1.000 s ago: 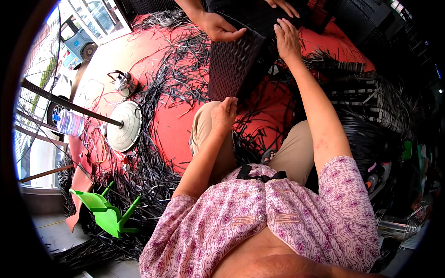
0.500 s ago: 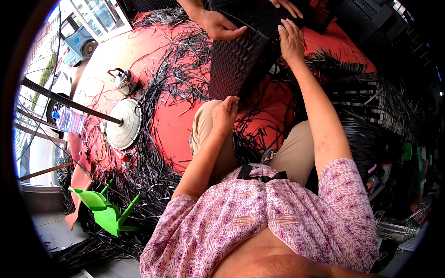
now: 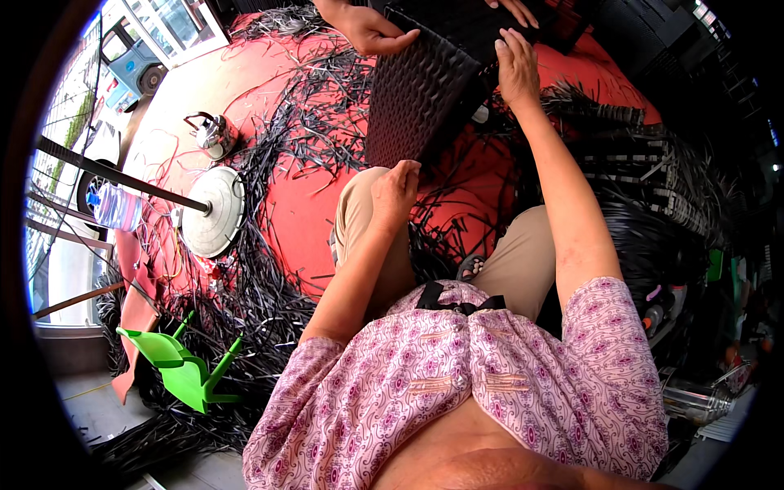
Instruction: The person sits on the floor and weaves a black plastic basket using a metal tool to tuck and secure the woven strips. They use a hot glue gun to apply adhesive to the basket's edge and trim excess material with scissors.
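Since the earlier frame, a co-worker's near hand has drawn a little up and left along the black woven box-like piece of flat plastic strip, whose corner now sits slightly further right. The wearer's right hand has edged right too, and the whole view has shifted a touch.

The woven piece stands tilted at the top centre, beyond the wearer's knees. The right hand is released, fingers spread upward beside its right edge; whether the fingertips touch it cannot be told. The left hand is loosely curled above the left beige trouser leg, just below the weave's lower corner; I cannot tell if it pinches a strip. The co-worker's far hand lies flat on the upper face.

The piece looks fairly light for its bulk, stiff along its folded edges, with some give in the ribbed face, perhaps slick to bare fingers. The rim corners seem the surest hold; pressing mid-panel may flex it.

To the left, the red floor covering gives room to swing it, though loose black strips could snag. On the right, a dark slatted woven frame crowds the forearm.
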`<state>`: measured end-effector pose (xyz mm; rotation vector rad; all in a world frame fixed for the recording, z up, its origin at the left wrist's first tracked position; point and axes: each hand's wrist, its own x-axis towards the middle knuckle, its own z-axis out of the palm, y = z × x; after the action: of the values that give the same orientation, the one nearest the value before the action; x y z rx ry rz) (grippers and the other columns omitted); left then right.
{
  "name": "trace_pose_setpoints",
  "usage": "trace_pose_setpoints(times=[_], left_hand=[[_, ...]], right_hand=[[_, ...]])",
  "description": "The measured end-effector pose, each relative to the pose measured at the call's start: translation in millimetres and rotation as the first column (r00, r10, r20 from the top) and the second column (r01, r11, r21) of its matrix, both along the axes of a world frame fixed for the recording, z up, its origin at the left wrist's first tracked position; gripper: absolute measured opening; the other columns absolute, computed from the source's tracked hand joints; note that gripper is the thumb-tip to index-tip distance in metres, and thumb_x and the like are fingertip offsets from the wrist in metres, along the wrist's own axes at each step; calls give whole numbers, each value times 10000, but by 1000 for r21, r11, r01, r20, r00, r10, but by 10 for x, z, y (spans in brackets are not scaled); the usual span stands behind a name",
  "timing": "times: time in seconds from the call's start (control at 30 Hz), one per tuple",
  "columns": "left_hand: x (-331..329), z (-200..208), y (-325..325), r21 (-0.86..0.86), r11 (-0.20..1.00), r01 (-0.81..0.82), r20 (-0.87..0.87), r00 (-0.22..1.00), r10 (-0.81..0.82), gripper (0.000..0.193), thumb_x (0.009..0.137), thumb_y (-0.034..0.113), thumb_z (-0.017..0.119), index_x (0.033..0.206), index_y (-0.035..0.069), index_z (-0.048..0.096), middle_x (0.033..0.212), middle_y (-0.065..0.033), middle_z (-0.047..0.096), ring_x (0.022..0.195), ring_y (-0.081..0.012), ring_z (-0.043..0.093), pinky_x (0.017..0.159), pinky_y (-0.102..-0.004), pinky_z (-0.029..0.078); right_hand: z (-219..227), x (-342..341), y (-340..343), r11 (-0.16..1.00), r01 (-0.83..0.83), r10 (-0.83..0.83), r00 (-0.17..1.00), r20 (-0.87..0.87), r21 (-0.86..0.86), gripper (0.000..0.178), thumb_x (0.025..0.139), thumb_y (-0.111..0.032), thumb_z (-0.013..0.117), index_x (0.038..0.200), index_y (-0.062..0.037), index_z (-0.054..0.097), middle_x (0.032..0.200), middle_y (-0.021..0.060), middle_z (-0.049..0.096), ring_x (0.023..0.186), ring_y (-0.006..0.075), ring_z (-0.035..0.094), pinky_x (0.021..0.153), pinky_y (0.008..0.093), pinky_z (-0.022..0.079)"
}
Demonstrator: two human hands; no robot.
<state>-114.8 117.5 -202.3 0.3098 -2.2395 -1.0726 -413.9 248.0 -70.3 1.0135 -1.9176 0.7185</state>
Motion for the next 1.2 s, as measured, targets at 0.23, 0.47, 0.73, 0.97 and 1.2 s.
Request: trace_pose_setpoints(times=[0.23, 0.47, 0.73, 0.97, 1.2], left_hand=[[11, -28, -18, 5, 1000, -8, -26, 1000, 8, 109, 933, 157, 609, 1010, 126, 680, 781, -107, 706, 725, -305, 700, 649, -405, 538], [21, 16, -10, 14, 1000, -8, 2, 1000, 8, 114, 932, 159, 612, 1013, 120, 681, 801, -113, 708, 737, -313, 698, 656, -413, 537], [49, -5, -23, 59, 998, -10, -1, 1000, 10, 123, 934, 160, 610, 1019, 108, 682, 826, -117, 714, 759, -320, 698, 672, -414, 537], [44, -27, -32, 167, 986, 0, -45, 999, 8, 111, 933, 133, 630, 1010, 79, 690, 790, -115, 702, 704, -251, 692, 650, -353, 531], [-639, 622, -658, 426, 905, -1, -386, 904, 182, 136, 966, 79, 625, 1034, -11, 699, 807, -20, 636, 716, -82, 551, 654, -232, 442]], right_hand=[[30, 125, 9, 999, -19, 21, 997, 74, -35, 482, 1034, -370, 423, 1304, -5, 585, 1382, 205, 542, 1310, 373, 453, 1131, 437, 321], [24, 91, 51, 1000, -25, 26, 996, 80, -11, 489, 1040, -369, 409, 1313, 1, 575, 1391, 208, 531, 1321, 364, 443, 1138, 433, 312], [152, 392, 41, 998, -1, 13, 980, 196, -63, 487, 1045, -347, 389, 1312, 19, 568, 1392, 209, 527, 1326, 354, 444, 1136, 438, 312], [103, 420, 53, 998, -10, 20, 981, 195, -54, 489, 1046, -345, 388, 1324, 18, 561, 1399, 215, 521, 1328, 355, 444, 1139, 439, 306], [133, 399, -50, 999, -12, 22, 974, 225, -46, 484, 1049, -347, 390, 1345, -1, 554, 1428, 208, 500, 1353, 354, 421, 1141, 441, 309]])
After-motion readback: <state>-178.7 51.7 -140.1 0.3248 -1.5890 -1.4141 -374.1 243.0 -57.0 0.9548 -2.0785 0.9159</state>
